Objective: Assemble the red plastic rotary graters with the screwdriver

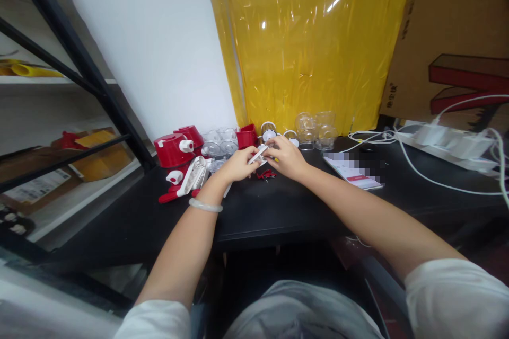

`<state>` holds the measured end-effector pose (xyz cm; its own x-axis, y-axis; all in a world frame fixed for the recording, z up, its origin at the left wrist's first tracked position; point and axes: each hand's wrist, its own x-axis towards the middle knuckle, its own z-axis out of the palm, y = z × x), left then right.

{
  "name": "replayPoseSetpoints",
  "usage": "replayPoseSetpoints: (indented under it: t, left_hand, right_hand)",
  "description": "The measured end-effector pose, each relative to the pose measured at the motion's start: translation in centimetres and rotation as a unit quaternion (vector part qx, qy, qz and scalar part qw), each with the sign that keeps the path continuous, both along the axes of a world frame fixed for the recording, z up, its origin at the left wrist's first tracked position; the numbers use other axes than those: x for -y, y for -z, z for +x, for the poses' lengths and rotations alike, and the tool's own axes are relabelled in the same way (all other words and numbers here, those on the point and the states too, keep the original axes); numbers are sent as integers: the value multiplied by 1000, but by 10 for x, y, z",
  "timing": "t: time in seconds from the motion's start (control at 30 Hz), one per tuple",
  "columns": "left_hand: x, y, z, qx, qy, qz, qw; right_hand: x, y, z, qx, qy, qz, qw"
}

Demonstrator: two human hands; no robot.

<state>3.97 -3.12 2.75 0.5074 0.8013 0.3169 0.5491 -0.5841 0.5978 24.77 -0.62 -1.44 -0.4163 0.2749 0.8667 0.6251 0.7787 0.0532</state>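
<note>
Over the dark table, my left hand point(239, 165) pinches a slim white plastic part point(259, 155). My right hand point(289, 159) has its bent fingers on the same part from the other side. The fingers hide some of its shape. Just below the hands lie small red pieces point(266, 174). To the left of my left hand are white elongated plastic parts point(194, 174), a red handle-like piece point(169, 197) and a red round housing point(173, 151) with a white knob point(186, 146). Behind the hands sits a red square hopper-like piece point(247, 136).
Clear plastic cups point(326, 136) and metallic cylinders point(268, 131) line the back of the black table point(254, 217). A booklet point(353, 170) lies to the right, near white cables and a power strip point(449, 148). Shelving point(59, 80) stands left; a large cardboard box point(449, 37) stands right.
</note>
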Motion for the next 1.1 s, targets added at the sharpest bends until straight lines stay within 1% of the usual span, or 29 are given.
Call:
replayPoseSetpoints:
  t: [0.23, 0.4, 0.53, 0.63, 0.7, 0.8, 0.93, 1.0, 1.1]
  left_hand:
    - [1, 1, 3, -33, -39, 33, 998]
    - [3, -1, 5, -49, -57, 31, 997]
    - [1, -1, 5, -83, -84, 61, 991]
    - [-1, 0, 5, -100, -89, 70, 988]
    - [-1, -1, 5, -112, -98, 67, 987]
    - [0, -1, 5, -134, -118, 55, 982]
    - [0, 0, 5, -153, -137, 50, 977]
    - [-1, 1, 5, -155, -145, 51, 976]
    - [-2, 2, 5, -157, -149, 51, 975]
  right_hand:
    - [2, 2, -3, 28, 47, 21, 998]
    - [5, 1, -4, 36, 57, 21, 998]
    - [11, -1, -8, 44, 55, 29, 997]
    - [17, -4, -11, 57, 63, 22, 996]
    - [19, -7, -12, 66, 78, -12, 995]
    - [20, -10, -8, 94, 85, -113, 985]
    - [14, -8, -2, 157, 66, -273, 947]
    - [10, -5, -1, 184, 58, -319, 928]
    - [5, -1, -1, 207, 63, -356, 909]
